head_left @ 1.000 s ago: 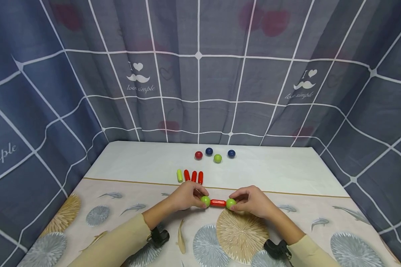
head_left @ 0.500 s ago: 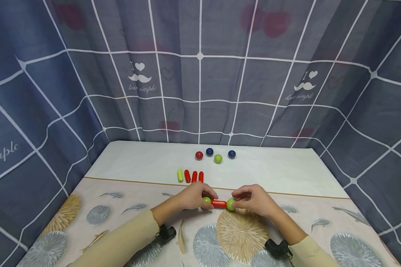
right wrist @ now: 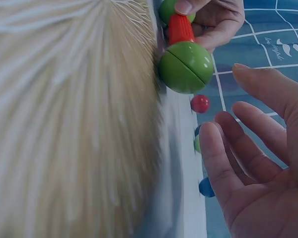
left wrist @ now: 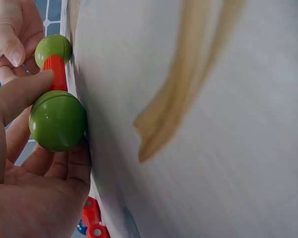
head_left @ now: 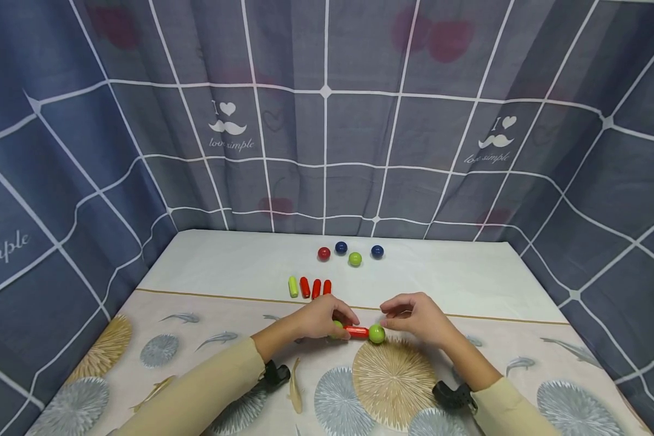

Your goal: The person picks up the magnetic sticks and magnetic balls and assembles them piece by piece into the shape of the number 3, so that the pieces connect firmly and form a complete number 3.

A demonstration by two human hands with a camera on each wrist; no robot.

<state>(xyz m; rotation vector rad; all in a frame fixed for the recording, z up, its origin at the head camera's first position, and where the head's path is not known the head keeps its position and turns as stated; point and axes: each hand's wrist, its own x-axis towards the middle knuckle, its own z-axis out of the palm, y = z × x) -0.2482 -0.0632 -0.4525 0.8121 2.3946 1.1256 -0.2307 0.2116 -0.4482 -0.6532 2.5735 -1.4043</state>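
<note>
A red rod (head_left: 356, 332) lies on the printed cloth with a green ball at each end. My left hand (head_left: 321, 318) pinches the rod near its left end, thumb on the near side and fingers behind. In the left wrist view the left green ball (left wrist: 57, 121) sits between thumb and curled fingers, and in the head view it is mostly hidden. The right green ball (head_left: 376, 333) is fully visible. Just beyond it, my right hand (head_left: 419, 319) is held apart, its fingers spread loosely with nothing between them, as the right wrist view also shows.
On the white strip behind stand a red ball (head_left: 324, 254), a green ball (head_left: 355, 259) and two blue balls (head_left: 377, 252). Before them lie a light green rod (head_left: 293, 287) and several red rods (head_left: 304, 287). A checked curtain (head_left: 354, 127) surrounds the table.
My right hand has let go of the right green ball and drawn slightly up and away to the right. My left hand has shifted right, from the left ball onto the red rod.
</note>
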